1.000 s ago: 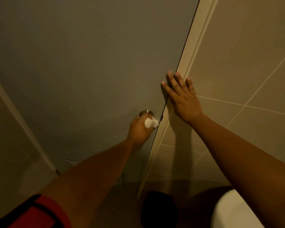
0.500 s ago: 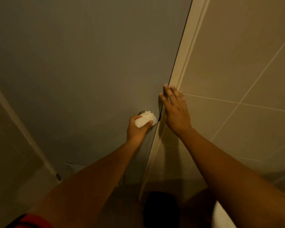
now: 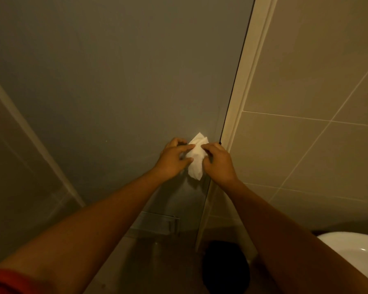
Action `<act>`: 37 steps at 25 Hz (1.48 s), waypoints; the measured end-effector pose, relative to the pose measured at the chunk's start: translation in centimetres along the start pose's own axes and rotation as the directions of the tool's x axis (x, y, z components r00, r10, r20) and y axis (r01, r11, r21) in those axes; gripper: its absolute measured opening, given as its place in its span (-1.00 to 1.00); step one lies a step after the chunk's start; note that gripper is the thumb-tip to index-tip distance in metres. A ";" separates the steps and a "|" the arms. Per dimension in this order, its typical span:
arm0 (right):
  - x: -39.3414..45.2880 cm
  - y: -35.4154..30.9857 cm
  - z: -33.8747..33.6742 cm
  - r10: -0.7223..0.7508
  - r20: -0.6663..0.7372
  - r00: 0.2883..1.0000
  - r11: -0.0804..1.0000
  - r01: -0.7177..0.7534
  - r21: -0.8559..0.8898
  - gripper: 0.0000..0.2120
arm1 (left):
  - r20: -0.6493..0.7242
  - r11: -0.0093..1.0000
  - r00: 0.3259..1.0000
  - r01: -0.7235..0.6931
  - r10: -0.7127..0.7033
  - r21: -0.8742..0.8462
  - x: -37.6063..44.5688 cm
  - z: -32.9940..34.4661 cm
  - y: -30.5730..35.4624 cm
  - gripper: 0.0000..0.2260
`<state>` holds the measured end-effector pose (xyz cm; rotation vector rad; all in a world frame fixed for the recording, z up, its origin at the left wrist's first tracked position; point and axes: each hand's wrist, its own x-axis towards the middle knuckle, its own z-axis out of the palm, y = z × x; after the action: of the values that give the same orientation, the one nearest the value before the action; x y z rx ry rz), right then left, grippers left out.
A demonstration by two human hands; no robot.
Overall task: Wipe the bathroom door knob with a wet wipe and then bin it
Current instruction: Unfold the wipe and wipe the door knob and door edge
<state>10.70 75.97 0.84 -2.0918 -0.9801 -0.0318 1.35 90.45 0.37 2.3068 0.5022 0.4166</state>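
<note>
We observe both hands raised in front of a plain grey-green door, close to its latch edge. Between them hangs a crumpled white wet wipe, its upper corner standing above the fingers and its lower end drooping below them. The left hand pinches the wipe's left side with thumb and forefinger, the other fingers curled. The right hand grips the wipe's right side, its fingers folded over the material — so both hands are closed on the same wipe. The door knob itself is not visible to us; the wipe and hands cover that part of the door, and we cannot tell whether the wipe touches it.

To the right of the door runs a pale cream door frame, and beyond it a wall of large beige tiles with light grout lines. A dark gap separates door and frame. Low on the door we note a rectangular metal vent panel. At the bottom of the view, below the frame, sits a dark rounded object — too dim to identify. At the lower right corner a glossy white ceramic fixture shows in part. A red sleeve edge appears on the left arm at the lower left.
</note>
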 end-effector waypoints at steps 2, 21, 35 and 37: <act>-0.5 0.0 0.1 0.053 -0.027 0.998 0.998 -0.052 0.042 -0.67 | 0.025 0.998 0.998 -0.060 0.060 0.024 0.2 -0.2 0.7 -0.56; -2.0 0.7 2.1 0.119 -0.054 0.992 0.970 -0.104 0.218 -0.62 | 0.039 0.992 0.991 -0.128 0.129 -0.021 0.6 -0.5 2.4 -0.61; -1.0 0.9 1.4 0.102 0.013 0.995 0.993 -0.102 0.053 -0.61 | 0.022 0.992 0.998 -0.050 0.053 -0.116 0.7 -0.3 2.4 -0.61; -0.2 0.4 0.7 0.070 0.060 0.996 0.997 -0.067 -0.045 -0.56 | 0.055 0.980 0.998 0.012 -0.001 -0.198 0.9 -0.1 1.8 -0.60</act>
<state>10.57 76.17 0.02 -2.1758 -0.9507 0.0472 2.48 89.70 1.84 2.1175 0.4215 0.3812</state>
